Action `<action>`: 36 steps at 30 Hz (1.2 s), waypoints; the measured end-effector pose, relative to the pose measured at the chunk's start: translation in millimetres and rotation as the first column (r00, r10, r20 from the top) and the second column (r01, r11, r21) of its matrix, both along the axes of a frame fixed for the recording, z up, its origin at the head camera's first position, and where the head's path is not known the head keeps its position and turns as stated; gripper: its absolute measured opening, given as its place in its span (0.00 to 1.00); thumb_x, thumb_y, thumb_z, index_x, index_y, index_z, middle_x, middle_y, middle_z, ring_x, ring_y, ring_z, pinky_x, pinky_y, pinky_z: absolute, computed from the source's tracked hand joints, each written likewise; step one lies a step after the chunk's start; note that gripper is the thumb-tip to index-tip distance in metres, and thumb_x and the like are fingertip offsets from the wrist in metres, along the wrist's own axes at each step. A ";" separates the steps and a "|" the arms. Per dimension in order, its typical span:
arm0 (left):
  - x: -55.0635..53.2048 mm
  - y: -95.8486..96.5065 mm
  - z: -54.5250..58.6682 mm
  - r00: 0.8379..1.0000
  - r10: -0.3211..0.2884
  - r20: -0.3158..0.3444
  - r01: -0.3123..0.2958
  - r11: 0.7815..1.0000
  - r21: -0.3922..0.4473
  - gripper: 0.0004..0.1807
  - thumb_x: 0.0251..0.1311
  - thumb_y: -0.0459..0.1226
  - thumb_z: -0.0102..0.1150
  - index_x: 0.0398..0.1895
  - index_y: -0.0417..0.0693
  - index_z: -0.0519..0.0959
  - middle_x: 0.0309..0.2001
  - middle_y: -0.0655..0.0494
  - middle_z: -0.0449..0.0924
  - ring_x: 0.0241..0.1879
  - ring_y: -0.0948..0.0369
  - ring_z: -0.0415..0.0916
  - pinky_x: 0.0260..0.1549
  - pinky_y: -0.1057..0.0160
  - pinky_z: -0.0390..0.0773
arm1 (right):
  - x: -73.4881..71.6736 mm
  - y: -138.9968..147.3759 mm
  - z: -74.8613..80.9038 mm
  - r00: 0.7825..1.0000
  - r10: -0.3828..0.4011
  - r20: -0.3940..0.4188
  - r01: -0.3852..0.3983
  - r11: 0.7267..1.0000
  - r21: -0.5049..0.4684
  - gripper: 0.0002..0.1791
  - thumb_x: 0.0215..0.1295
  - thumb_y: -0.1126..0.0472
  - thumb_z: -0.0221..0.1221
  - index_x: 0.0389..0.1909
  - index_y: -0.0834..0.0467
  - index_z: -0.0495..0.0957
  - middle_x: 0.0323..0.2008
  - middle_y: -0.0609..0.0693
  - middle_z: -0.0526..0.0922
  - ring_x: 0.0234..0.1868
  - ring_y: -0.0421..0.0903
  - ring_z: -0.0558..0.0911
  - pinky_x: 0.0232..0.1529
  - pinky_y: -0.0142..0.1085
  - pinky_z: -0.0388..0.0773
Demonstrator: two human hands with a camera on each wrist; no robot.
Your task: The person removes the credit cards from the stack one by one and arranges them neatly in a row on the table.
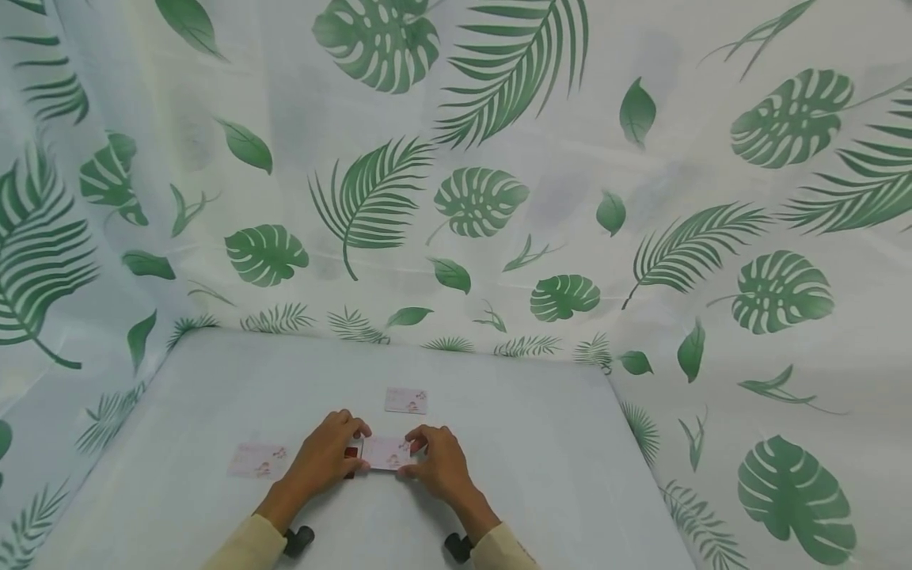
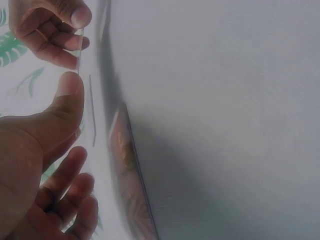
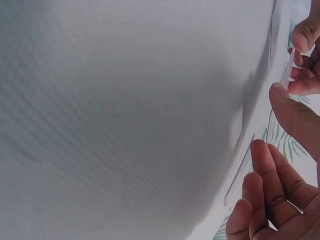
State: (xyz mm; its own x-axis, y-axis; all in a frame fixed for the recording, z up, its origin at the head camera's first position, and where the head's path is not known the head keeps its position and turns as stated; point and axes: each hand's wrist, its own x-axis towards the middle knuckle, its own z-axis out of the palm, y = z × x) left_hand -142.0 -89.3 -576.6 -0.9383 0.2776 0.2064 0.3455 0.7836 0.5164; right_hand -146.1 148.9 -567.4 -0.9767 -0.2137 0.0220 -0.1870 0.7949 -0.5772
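White tabletop [image 1: 556, 459] spreads before you. Nearest are your beige sleeves [image 1: 245, 545], a black device [image 1: 299, 541] at each wrist. Ahead at 12 o'clock, both hands grasp a pale pink card [image 1: 383, 453]: your left hand [image 1: 324, 455] pinches its 9 o'clock end, your right hand [image 1: 443, 465] its 3 o'clock end. Something dark red [image 1: 351, 453], mostly covered, shows by the left hand. A second card [image 1: 245, 461] lies at 9 o'clock from it, a third card [image 1: 404, 400] farther at 1 o'clock; beyond hangs a leaf-printed curtain [image 1: 513, 261].

Card [image 1: 385, 453] between hands [image 1: 326, 453] [image 1: 443, 467], left card [image 1: 256, 461], rear card [image 1: 404, 400]
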 end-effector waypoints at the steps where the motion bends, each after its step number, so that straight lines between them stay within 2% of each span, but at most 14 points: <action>1: 0.4 -0.3 -0.2 1.000 0.000 -0.003 0.000 1.000 0.000 0.24 0.46 0.46 0.86 0.45 0.54 0.84 0.38 0.60 0.76 0.41 0.64 0.69 0.43 0.60 0.77 | 0.5 -0.6 0.6 1.000 -0.003 0.003 0.003 1.000 0.003 0.28 0.44 0.56 0.85 0.48 0.52 0.87 0.33 0.41 0.84 0.37 0.37 0.72 0.38 0.33 0.69; 15: 4.2 -1.4 -6.5 1.000 -0.002 0.007 0.003 0.999 -0.035 0.26 0.43 0.48 0.87 0.44 0.55 0.83 0.37 0.61 0.75 0.41 0.65 0.69 0.44 0.60 0.78 | 5.9 -3.0 -5.9 0.999 -0.025 0.026 0.024 0.999 0.028 0.28 0.43 0.54 0.85 0.48 0.51 0.87 0.33 0.40 0.82 0.36 0.38 0.71 0.37 0.33 0.69; 27: 4.6 6.1 -9.3 1.000 0.025 0.015 -0.024 0.998 -0.050 0.26 0.42 0.48 0.88 0.43 0.55 0.84 0.36 0.62 0.73 0.40 0.64 0.67 0.43 0.60 0.75 | 9.3 -3.7 -7.5 0.999 -0.045 0.010 0.045 0.997 0.056 0.27 0.43 0.55 0.85 0.47 0.52 0.87 0.33 0.41 0.83 0.35 0.38 0.69 0.38 0.33 0.69; 36: 3.3 10.5 -11.2 1.000 0.025 -0.019 -0.026 0.998 -0.059 0.27 0.40 0.48 0.88 0.43 0.54 0.85 0.34 0.64 0.72 0.38 0.64 0.66 0.41 0.62 0.74 | 11.5 -3.7 -4.5 0.998 -0.064 -0.007 0.064 0.996 0.065 0.27 0.43 0.58 0.85 0.47 0.53 0.87 0.32 0.41 0.82 0.36 0.38 0.70 0.39 0.34 0.71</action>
